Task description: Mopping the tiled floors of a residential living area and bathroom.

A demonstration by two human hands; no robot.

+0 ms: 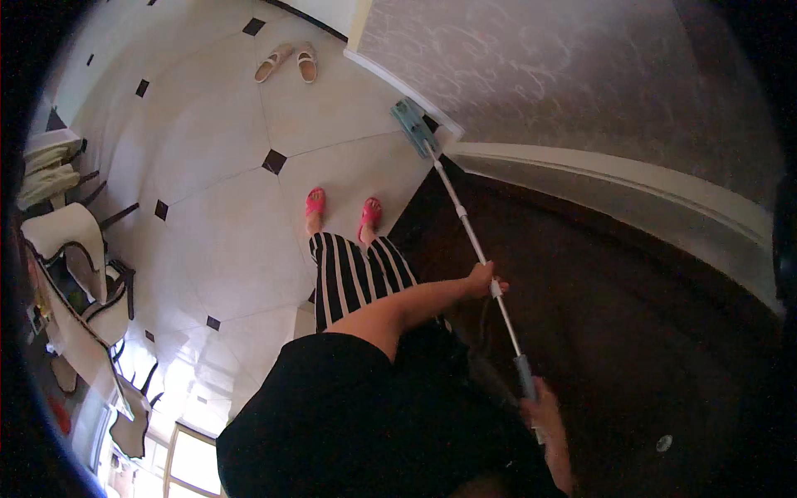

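Observation:
A flat mop with a light blue-green head (pixel 412 127) lies at the white baseboard, near the wall corner. From its head a white telescopic pole (pixel 471 236) slants back toward me. My left hand (pixel 482 280) reaches across my body and grips the pole around its middle, beside a white collar. Further down, my right hand (pixel 542 404) is closed around the grey grip (pixel 525 376) near the pole's end. The lower part of that hand is in dim light.
Pale floor tiles (pixel 218 249) with dark diamond insets meet a dark floor area (pixel 560 299). A pair of beige shoes (pixel 292 62) sits ahead. Patterned wall (pixel 529 68) and baseboard (pixel 622 168) border the right. Chairs (pixel 81 243) and a table (pixel 81 342) stand left.

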